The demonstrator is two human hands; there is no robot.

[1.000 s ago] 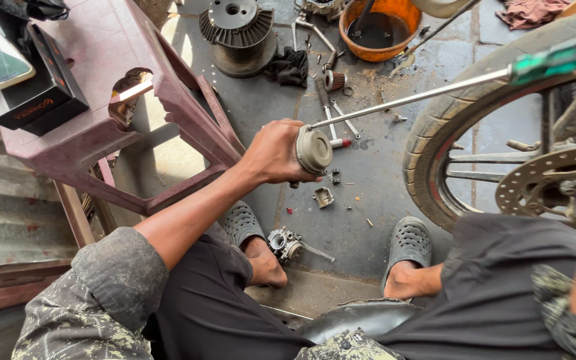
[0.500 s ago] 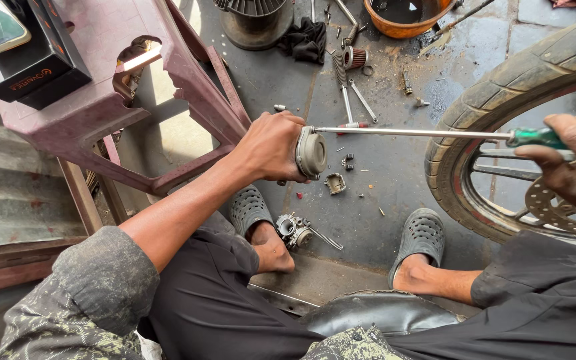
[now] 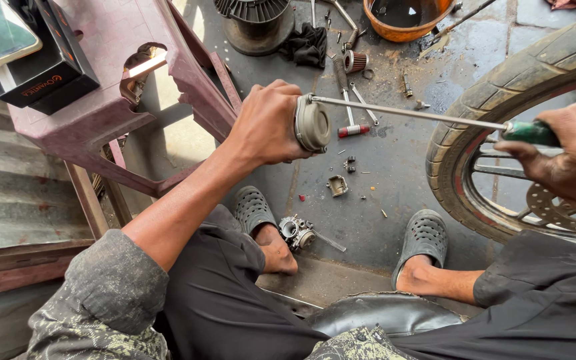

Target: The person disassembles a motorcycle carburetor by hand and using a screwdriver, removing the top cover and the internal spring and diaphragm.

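right hand (image 3: 571, 157) nearer, screwdriver (image 3: 421, 115) in round cap (image 3: 311, 123), orange basin (image 3: 408, 17) holding dark liquid

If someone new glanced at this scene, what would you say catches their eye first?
At centre, the left hand grips a round grey metal part, while the right hand at the right edge holds a long green-handled screwdriver whose tip meets that part. Behind the right hand stands a motorcycle wheel. On the wet floor between the sandalled feet lies a small carburettor.
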